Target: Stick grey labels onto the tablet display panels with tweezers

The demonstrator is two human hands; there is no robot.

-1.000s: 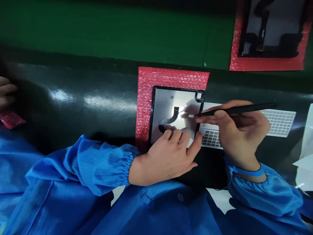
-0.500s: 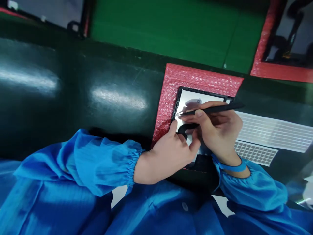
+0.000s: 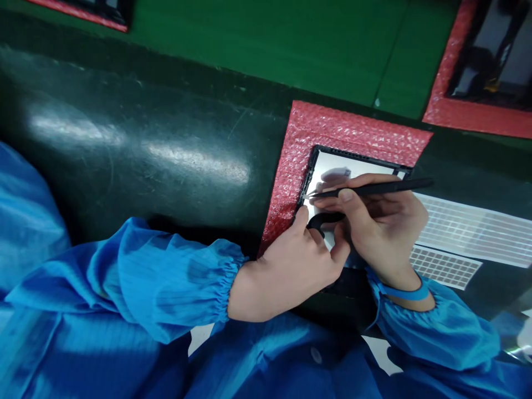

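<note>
Three black-framed rectangular panels [image 3: 361, 167] [image 3: 110, 6] [image 3: 505, 55], three pinkish-red bubble-wrap sheets [image 3: 357, 124] [image 3: 103, 20] [image 3: 477, 117]. Beside the right hand [image 3: 382, 221], two white patterned sheets [image 3: 477, 224] [image 3: 446, 267]; in it, one slim black tool [image 3: 390, 187].

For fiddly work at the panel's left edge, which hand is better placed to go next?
Probably the right hand: it holds the slim black tool, whose tip is near that edge of the panel. The left hand reaches over the panel too, but shows no tool.
</note>
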